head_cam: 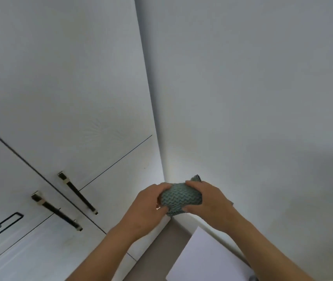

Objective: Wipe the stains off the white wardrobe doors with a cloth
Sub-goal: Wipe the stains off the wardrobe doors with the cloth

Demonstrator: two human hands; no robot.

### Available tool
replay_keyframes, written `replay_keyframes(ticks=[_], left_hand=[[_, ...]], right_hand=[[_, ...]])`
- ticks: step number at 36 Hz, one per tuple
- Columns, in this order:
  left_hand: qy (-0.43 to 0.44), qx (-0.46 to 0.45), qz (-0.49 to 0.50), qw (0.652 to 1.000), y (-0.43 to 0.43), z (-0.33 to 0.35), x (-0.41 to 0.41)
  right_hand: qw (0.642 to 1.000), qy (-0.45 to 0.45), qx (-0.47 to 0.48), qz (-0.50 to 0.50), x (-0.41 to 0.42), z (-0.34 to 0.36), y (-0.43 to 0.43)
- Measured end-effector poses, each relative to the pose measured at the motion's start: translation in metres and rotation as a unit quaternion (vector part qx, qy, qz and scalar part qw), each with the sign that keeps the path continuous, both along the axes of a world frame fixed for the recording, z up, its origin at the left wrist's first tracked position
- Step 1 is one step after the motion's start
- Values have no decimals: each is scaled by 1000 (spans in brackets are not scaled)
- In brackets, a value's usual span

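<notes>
The cloth (179,197), a grey-green waffle weave, is bunched into a wad and held in front of the corner where the wardrobe meets the wall (242,98). Both hands curl round it. The left hand (147,207) grips its left end and the right hand (208,201) its right end, fingers over the top. The wad's long axis runs across, from hand to hand.

The wardrobe doors (70,98) lie wholly to the left of the hands and rise above them. The nearest door edge is just beside the left hand, making that hand the nearer one. The right hand sits on the wall side. Two dark handles (77,192) hang further left, well apart from the cloth.

A small dark speck (145,166) shows on the nearest door, above the left hand. It is possibly a stain, but too small to be sure.

Judgement: wiping has not yet begun here. The next move goes left and up.
</notes>
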State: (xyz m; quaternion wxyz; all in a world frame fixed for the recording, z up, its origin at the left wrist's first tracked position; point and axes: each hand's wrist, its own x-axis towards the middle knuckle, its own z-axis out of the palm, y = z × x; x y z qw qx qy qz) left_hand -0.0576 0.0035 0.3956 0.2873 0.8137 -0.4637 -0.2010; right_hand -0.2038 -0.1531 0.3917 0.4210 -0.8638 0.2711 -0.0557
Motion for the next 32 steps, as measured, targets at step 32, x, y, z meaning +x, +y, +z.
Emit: replay_keyframes(ticks=[32], left_hand=[[266, -157, 227, 924, 94, -5, -14]], right_hand=[[792, -79, 569, -207, 44, -20, 106]])
